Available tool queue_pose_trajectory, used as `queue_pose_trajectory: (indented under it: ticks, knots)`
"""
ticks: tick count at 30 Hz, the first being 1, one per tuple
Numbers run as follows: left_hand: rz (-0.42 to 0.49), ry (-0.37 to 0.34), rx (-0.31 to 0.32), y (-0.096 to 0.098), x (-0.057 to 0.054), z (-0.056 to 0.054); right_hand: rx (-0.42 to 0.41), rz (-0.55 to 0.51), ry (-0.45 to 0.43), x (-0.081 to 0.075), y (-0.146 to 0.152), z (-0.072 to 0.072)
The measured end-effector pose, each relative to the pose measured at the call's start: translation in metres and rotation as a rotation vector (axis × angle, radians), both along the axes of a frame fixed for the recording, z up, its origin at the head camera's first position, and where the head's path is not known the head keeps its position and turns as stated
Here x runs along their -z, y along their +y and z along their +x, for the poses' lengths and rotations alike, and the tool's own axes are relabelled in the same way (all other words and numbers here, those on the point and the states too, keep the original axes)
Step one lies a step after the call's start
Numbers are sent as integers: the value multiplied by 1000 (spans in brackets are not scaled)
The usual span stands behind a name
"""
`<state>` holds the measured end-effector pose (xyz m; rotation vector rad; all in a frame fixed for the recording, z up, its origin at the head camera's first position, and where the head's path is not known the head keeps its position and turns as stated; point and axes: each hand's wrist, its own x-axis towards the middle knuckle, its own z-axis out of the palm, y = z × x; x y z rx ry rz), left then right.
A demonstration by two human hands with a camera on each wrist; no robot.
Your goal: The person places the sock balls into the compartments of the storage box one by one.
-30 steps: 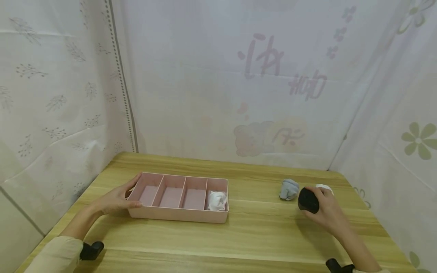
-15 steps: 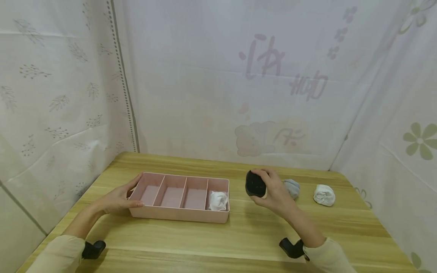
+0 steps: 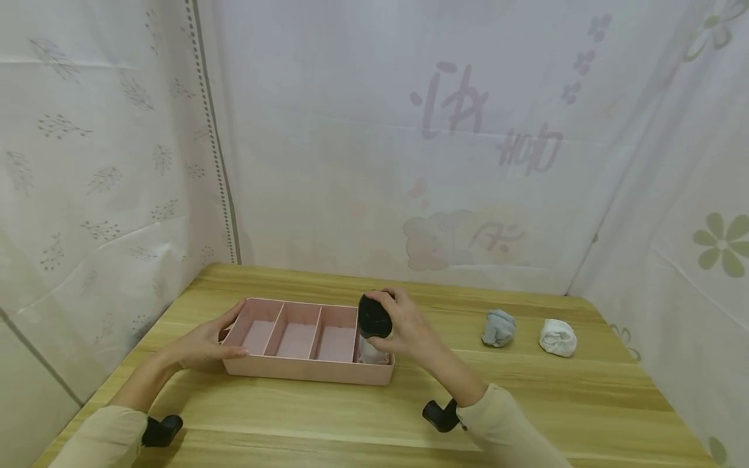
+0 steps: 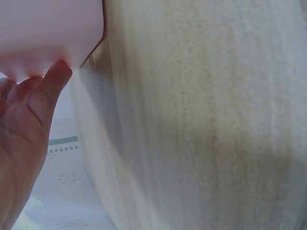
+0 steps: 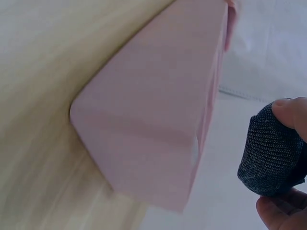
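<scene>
A pink box [image 3: 304,370] with a row of compartments sits on the table. My left hand [image 3: 201,341] grips its left end, the thumb at the front corner; in the left wrist view several fingertips touch the end wall. My right hand [image 3: 406,325] holds a rolled-up dark sock [image 3: 374,316] above the box's rightmost compartment. Its ribbed knit shows in the right wrist view, pinched between thumb and fingers. Beneath it, a white rolled bundle [image 3: 371,354] lies in that compartment, partly hidden. The other compartments hold nothing.
To the right on the wooden table [image 3: 328,416] lie a grey rolled bundle [image 3: 499,327] and a white rolled bundle [image 3: 558,337]. Patterned curtains [image 3: 328,162] hang behind the table and on both sides.
My right hand has carried the dark sock leftward from beside the grey and white bundles to over the box. My left hand stays at the box's left end.
</scene>
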<state>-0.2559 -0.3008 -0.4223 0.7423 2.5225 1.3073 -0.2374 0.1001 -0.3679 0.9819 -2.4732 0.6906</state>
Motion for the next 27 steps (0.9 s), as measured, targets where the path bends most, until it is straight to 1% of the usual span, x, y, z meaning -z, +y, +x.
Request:
queue_pose_trajectory:
  ticks: [3, 9, 12, 15, 22, 27]
  knots:
    - [-4, 9, 0, 0, -1, 0, -29, 14, -9, 3, -13, -2]
    - [-5, 12, -5, 0, -1, 1, -45, 82, -26, 8, -35, -6]
    - [-1, 2, -3, 1, -1, 1, -59, 117, -33, 10, -44, -10]
    - [0, -4, -3, 1, -1, 2, -57, 175, -42, 11, -51, -13]
    - [0, -9, -10, 2, -1, 2, -37, 330, -95, 16, -59, -20]
    - [-13, -4, -17, 0, -1, 1, -23, 392, -138, 19, -62, -21]
